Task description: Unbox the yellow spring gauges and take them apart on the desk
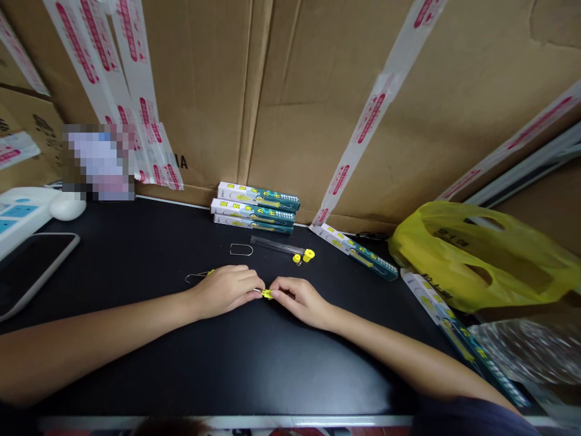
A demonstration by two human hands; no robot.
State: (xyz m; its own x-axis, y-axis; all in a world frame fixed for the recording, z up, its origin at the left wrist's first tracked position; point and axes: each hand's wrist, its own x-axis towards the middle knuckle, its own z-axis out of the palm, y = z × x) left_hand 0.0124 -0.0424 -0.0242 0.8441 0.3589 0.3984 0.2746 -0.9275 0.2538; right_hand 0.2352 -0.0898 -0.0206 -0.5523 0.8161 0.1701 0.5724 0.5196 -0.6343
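Observation:
My left hand (229, 287) is closed around a spring-scale rod that has a wire hook (195, 277) at its left end. Most of the rod is hidden under the palm. At its right end a small yellow part (267, 294) shows between my two hands, with a bit of metal beside it. My right hand (302, 301) pinches that yellow part between thumb and fingers. Behind the hands lie a bent wire loop (241, 249), a transparent tube (275, 244), a yellow cap (309, 255) at the tube's right end, and a smaller yellow piece (296, 258).
Stacked spring-scale boxes (254, 209) stand at the back; another box (358, 251) and one more (463, 339) lie to the right. A yellow plastic bag (508, 260) and transparent wrap (531, 351) fill the right side. At left are a phone (34, 266) and a power strip (20, 212). Taped cardboard (308, 91) borders the black table (236, 369).

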